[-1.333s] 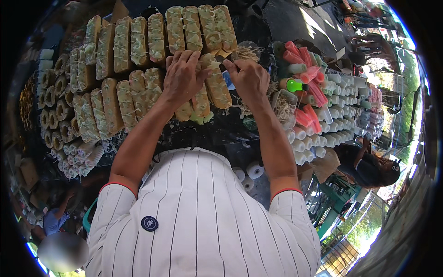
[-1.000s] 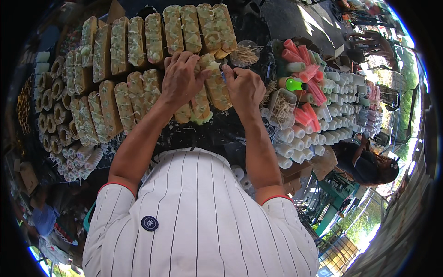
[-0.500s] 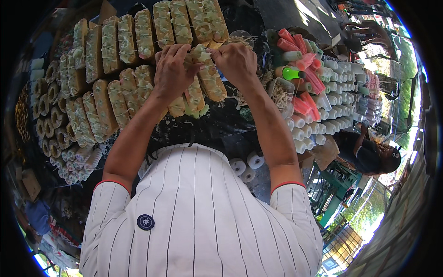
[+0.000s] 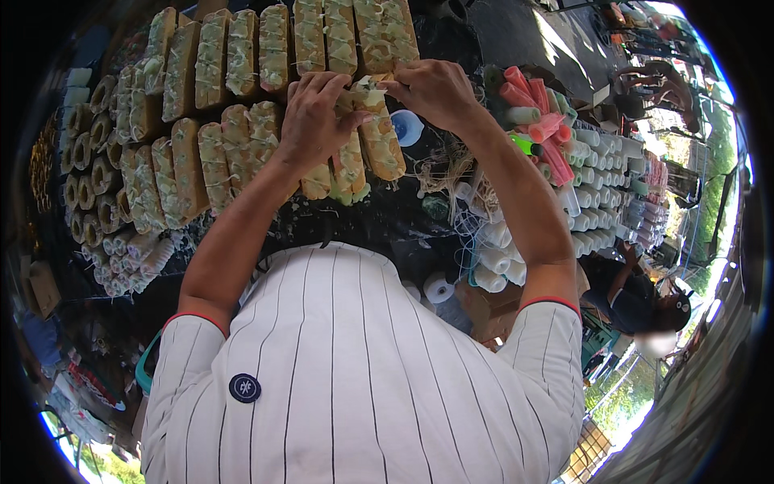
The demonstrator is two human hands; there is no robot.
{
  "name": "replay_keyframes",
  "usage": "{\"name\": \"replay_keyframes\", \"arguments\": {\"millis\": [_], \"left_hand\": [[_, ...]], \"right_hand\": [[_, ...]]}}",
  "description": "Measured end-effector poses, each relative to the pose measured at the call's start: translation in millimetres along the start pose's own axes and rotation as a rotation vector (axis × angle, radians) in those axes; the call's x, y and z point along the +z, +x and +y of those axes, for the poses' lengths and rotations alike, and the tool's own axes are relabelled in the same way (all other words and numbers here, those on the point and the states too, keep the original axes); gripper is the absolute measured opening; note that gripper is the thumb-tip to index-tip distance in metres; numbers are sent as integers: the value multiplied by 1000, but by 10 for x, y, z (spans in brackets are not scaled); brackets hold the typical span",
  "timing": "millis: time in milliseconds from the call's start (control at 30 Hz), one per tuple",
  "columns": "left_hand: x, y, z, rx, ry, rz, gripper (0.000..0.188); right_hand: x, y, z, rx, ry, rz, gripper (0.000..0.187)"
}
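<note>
L hand (image 4: 318, 121) half-curled, thumb at far end of block (image 4: 382, 149); R hand (image 4: 436, 92) narrow, fingertips at pale tape (image 4: 372, 85) there. Can't tell if either grips. Block lies btwn 1 other block (image 4: 349, 165) & blue cup (image 4: 406, 127).

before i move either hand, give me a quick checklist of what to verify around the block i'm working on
1. Left hand at the far end of the tan block: ok, its thumb is there.
2. Right hand at that same end: ok, fingertips meet there.
3. Firm grip by either hand: cannot tell, the fingers hide it.
4. Free room left of the block: not ok, a neighbouring block lies close beside it.
5. Right forearm clear of the green bottle: cannot tell, the forearm partly hides it.
</note>
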State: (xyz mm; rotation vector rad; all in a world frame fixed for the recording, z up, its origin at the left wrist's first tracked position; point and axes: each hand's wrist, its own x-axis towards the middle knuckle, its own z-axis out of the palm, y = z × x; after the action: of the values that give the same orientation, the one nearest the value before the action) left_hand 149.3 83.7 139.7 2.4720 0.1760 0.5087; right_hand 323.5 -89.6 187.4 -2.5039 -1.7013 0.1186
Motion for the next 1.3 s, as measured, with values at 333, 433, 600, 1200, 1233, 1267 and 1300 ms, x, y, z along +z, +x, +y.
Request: {"name": "replay_keyframes", "arguments": {"millis": [333,433,600,1200,1233,1267,1300], "left_hand": [[-4,-13,8,-22,-17,1,65],[-5,16,13,-9,-28,20,59],[3,29,9,41,-4,6,40],[61,-434,785,376,-20,-424,48],[47,-471,767,411,-55,-418,45],[43,-504,737,413,-66,-356,42],[42,-536,719,416,-84,-297,39]], "right_hand": [[55,134,51,-206,-50,46,44],[-10,193,125,-259,-23,19,50],[-31,193,211,-234,120,-17,46],[335,-903,-368,835,686,179,46],[364,-928,-371,838,688,182,46],[351,-896,-369,726,626,205,46],[304,-825,-355,621,561,225,47]]}}
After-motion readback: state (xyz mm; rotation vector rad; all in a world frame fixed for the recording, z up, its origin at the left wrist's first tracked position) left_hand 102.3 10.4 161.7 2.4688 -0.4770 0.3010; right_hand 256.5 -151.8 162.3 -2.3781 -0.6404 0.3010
